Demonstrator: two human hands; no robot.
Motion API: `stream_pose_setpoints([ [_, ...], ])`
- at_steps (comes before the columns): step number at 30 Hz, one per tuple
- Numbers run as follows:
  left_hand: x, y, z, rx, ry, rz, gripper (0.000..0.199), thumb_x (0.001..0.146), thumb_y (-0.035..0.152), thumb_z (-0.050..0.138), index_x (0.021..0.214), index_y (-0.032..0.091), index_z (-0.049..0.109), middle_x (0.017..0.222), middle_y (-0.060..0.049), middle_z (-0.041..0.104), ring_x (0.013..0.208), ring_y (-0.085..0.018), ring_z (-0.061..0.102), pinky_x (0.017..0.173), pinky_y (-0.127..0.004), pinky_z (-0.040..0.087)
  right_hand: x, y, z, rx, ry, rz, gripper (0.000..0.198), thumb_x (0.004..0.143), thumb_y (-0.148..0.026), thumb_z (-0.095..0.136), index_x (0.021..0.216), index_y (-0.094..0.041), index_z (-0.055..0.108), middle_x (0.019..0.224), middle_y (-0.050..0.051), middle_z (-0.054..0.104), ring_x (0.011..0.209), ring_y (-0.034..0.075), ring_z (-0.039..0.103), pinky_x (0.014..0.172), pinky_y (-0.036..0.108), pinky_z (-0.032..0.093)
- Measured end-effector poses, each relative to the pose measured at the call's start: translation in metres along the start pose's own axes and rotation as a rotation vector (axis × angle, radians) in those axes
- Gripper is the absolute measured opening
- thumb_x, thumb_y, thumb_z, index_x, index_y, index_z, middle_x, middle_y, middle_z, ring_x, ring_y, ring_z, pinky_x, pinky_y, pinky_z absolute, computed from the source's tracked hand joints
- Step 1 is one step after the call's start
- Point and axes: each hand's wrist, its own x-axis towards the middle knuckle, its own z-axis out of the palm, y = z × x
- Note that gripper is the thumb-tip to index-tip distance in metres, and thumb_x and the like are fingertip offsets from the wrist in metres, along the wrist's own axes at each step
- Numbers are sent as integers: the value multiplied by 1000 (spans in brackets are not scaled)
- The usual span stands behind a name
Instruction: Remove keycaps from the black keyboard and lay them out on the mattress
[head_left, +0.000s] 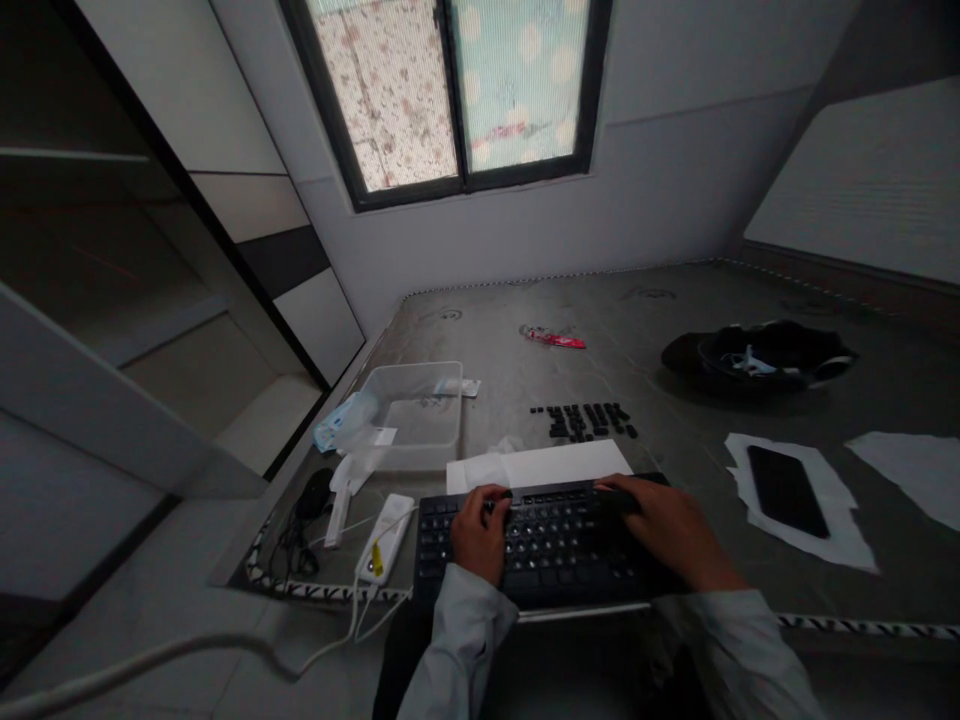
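Note:
A black keyboard (547,580) lies across the front edge of the grey surface, several of its key places showing small light spots. My left hand (482,530) rests on its left part, fingers curled, with thumb and forefinger close together near the top row. Whether a small key sits between them I cannot make out. My right hand (667,525) reaches over the right part, fingers closed around something dark that blends with the keyboard. Beyond the keyboard, loose black keycaps (589,420) lie in rows. A white sheet (555,463) lies just behind the keyboard.
At left are a clear plastic bin (416,462), a white power strip (386,540) and a black cable (296,540). To the right, a dark phone (787,490) lies on paper, below a black bag (757,355). A red packet (559,340) lies farther back.

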Motion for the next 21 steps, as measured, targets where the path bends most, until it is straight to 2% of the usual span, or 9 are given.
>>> stream_pose_setpoints([
  [4, 1, 21, -8, 30, -30, 34, 11, 86, 24, 58, 90, 22, 68, 90, 0, 70, 67, -13, 60, 71, -25, 48, -3, 37, -11, -43, 44, 46, 35, 80, -21, 52, 106, -35, 70, 102, 1, 76, 85, 25, 72, 67, 33, 49],
  [6, 8, 37, -6, 36, -33, -13, 10, 84, 25, 60, 90, 23, 68, 88, 2, 70, 61, -11, 58, 66, -24, 47, -3, 50, -10, -44, 76, 66, 38, 76, -18, 52, 105, -34, 70, 103, 1, 75, 84, 25, 72, 68, 33, 50],
  [9, 36, 58, 8, 47, -10, -91, 11, 81, 28, 65, 90, 24, 69, 85, 4, 71, 52, -9, 52, 58, -22, 43, -1, 60, -4, -44, 135, 111, 43, 72, -15, 50, 106, -31, 68, 105, 2, 75, 84, 24, 72, 66, 32, 51],
  [11, 66, 64, 25, 92, -6, -81, 12, 80, 28, 66, 91, 25, 70, 84, 4, 72, 56, -9, 56, 61, -22, 43, 1, 61, 0, -13, 157, 119, 43, 73, -14, 48, 107, -30, 67, 107, 2, 74, 88, 24, 71, 69, 32, 52],
  [14, 123, 55, 58, 207, 0, -68, 12, 78, 27, 68, 90, 26, 72, 83, 4, 73, 76, -13, 64, 71, -24, 44, 2, 61, 4, 64, 156, 130, 38, 77, -17, 46, 108, -28, 66, 108, 1, 73, 92, 22, 70, 76, 33, 53],
  [16, 161, 39, 83, 274, -69, -171, 12, 75, 28, 71, 87, 28, 74, 81, 3, 74, 77, -15, 65, 73, -25, 45, 2, 61, 6, 103, 152, 155, 34, 82, -21, 45, 108, -28, 66, 106, 1, 74, 91, 22, 70, 77, 34, 54],
  [18, 194, 19, 108, 287, -168, -337, 14, 71, 27, 75, 85, 28, 76, 83, 2, 75, 82, -15, 67, 76, -24, 47, 2, 62, 7, 141, 151, 169, 29, 87, -27, 45, 108, -29, 66, 104, 0, 74, 91, 22, 70, 79, 35, 54],
  [21, 227, -11, 142, 281, -216, -438, 16, 69, 28, 78, 84, 24, 78, 84, -2, 76, 82, -17, 68, 75, -24, 50, 2, 65, 10, 188, 160, 158, 25, 91, -34, 45, 104, -30, 67, 103, 0, 74, 93, 21, 70, 83, 36, 53],
])
